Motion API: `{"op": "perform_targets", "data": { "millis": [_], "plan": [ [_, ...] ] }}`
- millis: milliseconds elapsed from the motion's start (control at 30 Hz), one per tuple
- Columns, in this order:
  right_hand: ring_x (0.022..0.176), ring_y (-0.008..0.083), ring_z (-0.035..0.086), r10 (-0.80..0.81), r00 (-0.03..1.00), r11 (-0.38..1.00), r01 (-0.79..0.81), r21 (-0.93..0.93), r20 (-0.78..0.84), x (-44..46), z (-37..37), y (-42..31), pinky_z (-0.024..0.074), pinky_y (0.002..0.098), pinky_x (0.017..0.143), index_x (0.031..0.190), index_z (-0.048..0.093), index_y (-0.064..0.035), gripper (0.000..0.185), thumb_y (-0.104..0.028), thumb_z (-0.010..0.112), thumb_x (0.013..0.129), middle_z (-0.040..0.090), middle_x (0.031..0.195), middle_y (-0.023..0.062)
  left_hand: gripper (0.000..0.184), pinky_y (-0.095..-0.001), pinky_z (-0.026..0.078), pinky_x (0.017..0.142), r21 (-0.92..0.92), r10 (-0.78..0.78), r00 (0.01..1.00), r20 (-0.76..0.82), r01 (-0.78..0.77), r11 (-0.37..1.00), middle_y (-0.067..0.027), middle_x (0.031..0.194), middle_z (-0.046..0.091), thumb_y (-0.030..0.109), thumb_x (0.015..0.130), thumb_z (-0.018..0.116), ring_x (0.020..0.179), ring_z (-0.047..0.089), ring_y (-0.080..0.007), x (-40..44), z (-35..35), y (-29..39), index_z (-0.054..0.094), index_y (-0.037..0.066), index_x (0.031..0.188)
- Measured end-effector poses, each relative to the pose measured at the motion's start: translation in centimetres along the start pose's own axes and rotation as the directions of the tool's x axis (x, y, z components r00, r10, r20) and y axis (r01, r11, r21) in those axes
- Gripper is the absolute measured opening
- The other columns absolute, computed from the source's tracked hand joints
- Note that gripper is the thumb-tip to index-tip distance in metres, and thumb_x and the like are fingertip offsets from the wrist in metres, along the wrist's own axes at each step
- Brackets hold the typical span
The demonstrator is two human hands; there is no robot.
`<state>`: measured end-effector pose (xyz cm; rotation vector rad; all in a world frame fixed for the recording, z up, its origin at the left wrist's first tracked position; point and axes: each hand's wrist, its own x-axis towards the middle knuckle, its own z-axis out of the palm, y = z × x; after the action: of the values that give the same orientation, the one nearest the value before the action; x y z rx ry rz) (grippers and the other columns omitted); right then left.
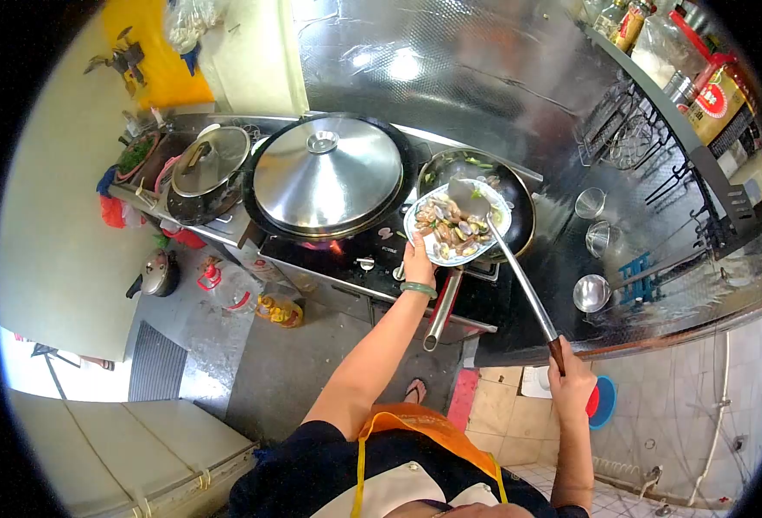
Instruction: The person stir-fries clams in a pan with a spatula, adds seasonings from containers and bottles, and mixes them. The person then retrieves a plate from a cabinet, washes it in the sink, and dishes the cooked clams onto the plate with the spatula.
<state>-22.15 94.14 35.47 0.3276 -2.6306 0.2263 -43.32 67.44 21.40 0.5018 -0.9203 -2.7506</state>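
My left hand (417, 263) grips the near left rim of a white plate (474, 255) with a blue-patterned edge. Cooked clams (450, 226) are heaped on that plate, which is held above a dark wok (523, 207) on the right burner. In my right hand (572, 380) is the dark wooden handle of a long metal spatula (523, 285). Its broad blade lies over the upper part of the plate, at the clams. Bits of green food show at the far side of the wok, whose handle (442, 311) points toward me.
Left of the wok stands a large pan with a conical steel lid (325, 177), over a visible flame. A glass-lidded pot (211, 162) sits farther left. Ladles (591, 293) and strainers hang on the right wall. On the floor are an oil bottle (279, 311) and a pressure cooker (158, 274).
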Motion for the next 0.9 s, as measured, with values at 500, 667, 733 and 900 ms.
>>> {"op": "perform_targets", "data": {
  "millis": [500,667,733,900],
  "plan": [
    [0.040,0.0033,0.033,0.528,0.468,-0.156,-0.766,0.623,0.708,5.7,7.1,2.3,0.0222,0.0170,0.033,0.111,0.056,-0.0074,0.023,-0.021,0.053,0.093,0.046,0.061,-0.0030,0.049,-0.0320,0.049,0.085,-0.102,0.013,0.997,-0.076,-0.021,0.995,-0.0093,0.118,0.056,0.035,0.097,0.047,0.103,0.058,-0.0180,-6.1,-4.6,3.3,0.042,-0.002,0.128],
    [0.036,0.0045,0.031,0.431,0.452,-0.234,-0.780,0.581,0.781,7.3,10.9,2.6,0.0218,0.0177,0.031,0.099,0.054,-0.0108,0.015,-0.025,0.052,0.094,0.048,0.060,-0.0008,0.050,-0.0358,0.047,0.091,-0.069,0.034,0.995,-0.090,-0.040,0.997,-0.0126,0.118,0.056,0.037,0.095,0.051,0.106,0.057,-0.0217,-9.8,-9.5,5.4,0.044,-0.003,0.125],
    [0.037,0.0057,0.033,0.390,0.458,-0.247,-0.783,0.570,0.799,7.7,12.3,2.8,0.0236,0.0182,0.032,0.097,0.054,-0.0105,0.017,-0.027,0.052,0.093,0.050,0.062,0.0006,0.045,-0.0343,0.048,0.089,-0.056,0.011,0.996,-0.092,-0.016,0.998,-0.0115,0.117,0.057,0.034,0.097,0.046,0.103,0.058,-0.0204,-12.1,-11.4,7.1,0.046,-0.002,0.123],
    [0.043,0.0108,0.045,0.380,0.399,-0.447,-0.710,0.544,0.834,7.8,12.5,1.3,0.0311,0.0225,0.036,0.106,0.054,-0.0077,0.039,-0.043,0.042,0.095,0.061,0.076,0.0091,0.046,-0.0359,0.049,0.090,0.049,-0.065,0.997,-0.046,0.067,0.997,-0.0131,0.119,0.057,0.036,0.100,0.036,0.107,0.058,-0.0217,-17.0,-17.4,12.4,0.047,-0.003,0.123]
  ]
}}
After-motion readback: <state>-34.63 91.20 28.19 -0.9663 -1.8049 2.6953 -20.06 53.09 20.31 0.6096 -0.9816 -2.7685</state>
